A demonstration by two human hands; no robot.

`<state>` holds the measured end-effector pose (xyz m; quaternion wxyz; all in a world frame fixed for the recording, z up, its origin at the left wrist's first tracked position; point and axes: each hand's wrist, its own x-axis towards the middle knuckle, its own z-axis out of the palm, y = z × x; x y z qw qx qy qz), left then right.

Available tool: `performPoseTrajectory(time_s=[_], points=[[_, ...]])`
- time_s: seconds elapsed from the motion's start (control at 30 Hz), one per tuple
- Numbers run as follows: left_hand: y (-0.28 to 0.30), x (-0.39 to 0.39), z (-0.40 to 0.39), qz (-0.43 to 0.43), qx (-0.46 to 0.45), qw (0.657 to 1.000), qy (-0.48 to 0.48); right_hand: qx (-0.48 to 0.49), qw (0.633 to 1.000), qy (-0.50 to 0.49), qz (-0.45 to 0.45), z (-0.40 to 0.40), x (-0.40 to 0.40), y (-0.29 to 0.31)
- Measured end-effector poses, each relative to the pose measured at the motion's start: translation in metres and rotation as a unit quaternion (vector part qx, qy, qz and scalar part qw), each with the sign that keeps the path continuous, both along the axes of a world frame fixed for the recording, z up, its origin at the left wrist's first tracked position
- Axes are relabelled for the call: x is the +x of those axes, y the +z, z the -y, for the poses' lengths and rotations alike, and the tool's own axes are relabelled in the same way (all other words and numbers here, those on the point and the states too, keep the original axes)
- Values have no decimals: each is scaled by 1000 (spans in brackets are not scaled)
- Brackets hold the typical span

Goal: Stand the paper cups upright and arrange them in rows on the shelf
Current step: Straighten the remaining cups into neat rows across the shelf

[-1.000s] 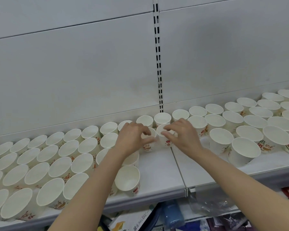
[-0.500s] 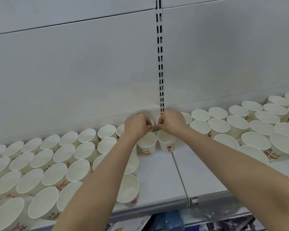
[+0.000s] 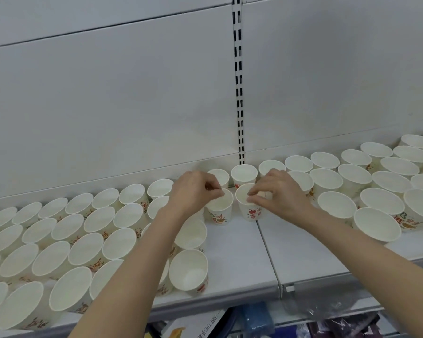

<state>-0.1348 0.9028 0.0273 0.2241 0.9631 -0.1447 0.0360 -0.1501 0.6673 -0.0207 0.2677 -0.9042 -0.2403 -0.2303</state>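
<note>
paper cups [image 3: 219, 208]: several dozen, too many to count exactly | hands: 2 | shelf [image 3: 242, 259]: 1 | slotted upright [image 3: 238, 81]: 1

Your one head camera looks forward and down, close over the shelf [image 3: 230, 245], back wall [image 3: 108, 106] at 12 o'clock.

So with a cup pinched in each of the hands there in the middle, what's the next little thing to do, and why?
Probably let go of both and reach for more. The left hand pinches the rim of one cup, the right hand the rim of its neighbour; both stand upright, side by side, in front of the back row. The bare shelf nearer the front edge has room for more.
</note>
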Motion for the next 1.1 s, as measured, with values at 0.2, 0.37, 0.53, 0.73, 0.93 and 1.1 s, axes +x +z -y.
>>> performPoseTrajectory(time_s=[0.2,0.37,0.53,0.73,0.93,1.1], points=[[-10,-20,1,-66,61,995,-40,-31,999,17,-14,8,-5,-14],[-16,-29,11,-13,87,996,-26,-35,999,-13,3,-9,-11,-12],[-17,-35,15,39,103,994,-16,-40,997,-60,38,-15,-20,-16],[-18,-56,47,119,-23,992,-34,38,987,-115,104,23,-69,-17],[-43,-77,132,51,-62,991,-108,96,964,-192,159,94,-141,-31],[-53,-88,195,76,-75,982,-157,133,939,-274,158,139,-182,-42]])
